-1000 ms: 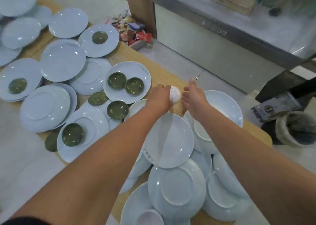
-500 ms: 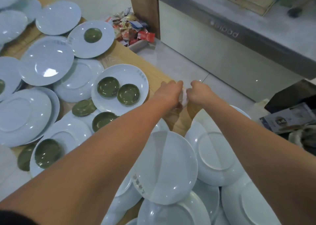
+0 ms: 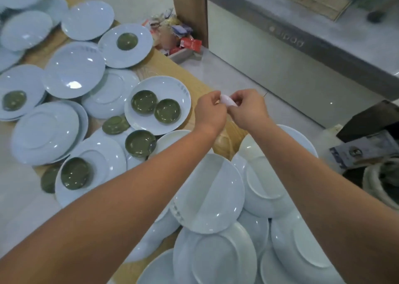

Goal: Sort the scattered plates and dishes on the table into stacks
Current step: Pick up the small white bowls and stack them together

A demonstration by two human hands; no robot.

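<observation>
My left hand and my right hand meet above the far edge of the wooden table, both pinching a small white dish between the fingertips. Below my arms lies a loose heap of white plates, some face up, some upside down. To the left, a white plate carries two small green saucers. More green saucers sit on or between other white plates spread over the left of the table.
A box of snack packets stands on the floor beyond the table beside a brown post. A steel counter runs across the back right. A dark bin and a magazine are at the right.
Both hands have lifted slightly with the small white dish and now pinch it from both sides. The camera has shifted closer, so the plates look larger.
</observation>
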